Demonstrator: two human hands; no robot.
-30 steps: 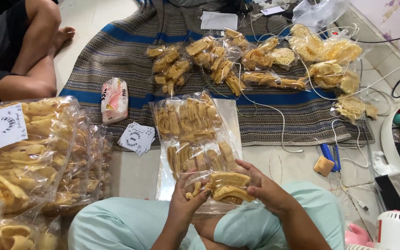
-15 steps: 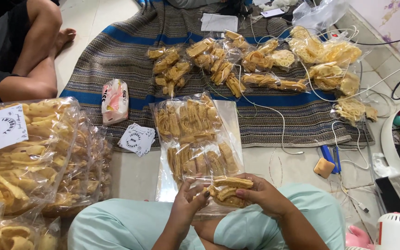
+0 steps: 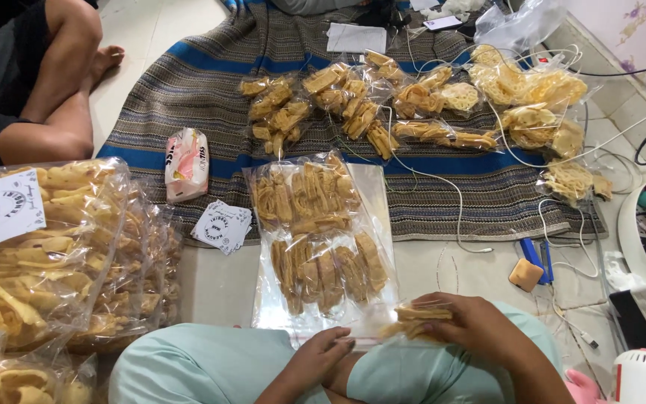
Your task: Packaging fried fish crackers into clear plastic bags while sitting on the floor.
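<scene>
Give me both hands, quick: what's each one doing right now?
Left hand: fingers flat on the near edge of the clear bag, gripping nothing.
Right hand: closed on a stack of crackers.

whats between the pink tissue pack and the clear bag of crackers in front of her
In the head view, a small stack of round-printed label stickers lies between the tissue pack and the cracker bag.

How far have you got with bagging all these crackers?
Done, it seems: a heap of filled, labelled bags at one side and a filled clear bag in front. In hand: the right hand holds a small stack of crackers; the left hand rests at the bag's near edge. Left: the loose packs on the striped mat.
</scene>
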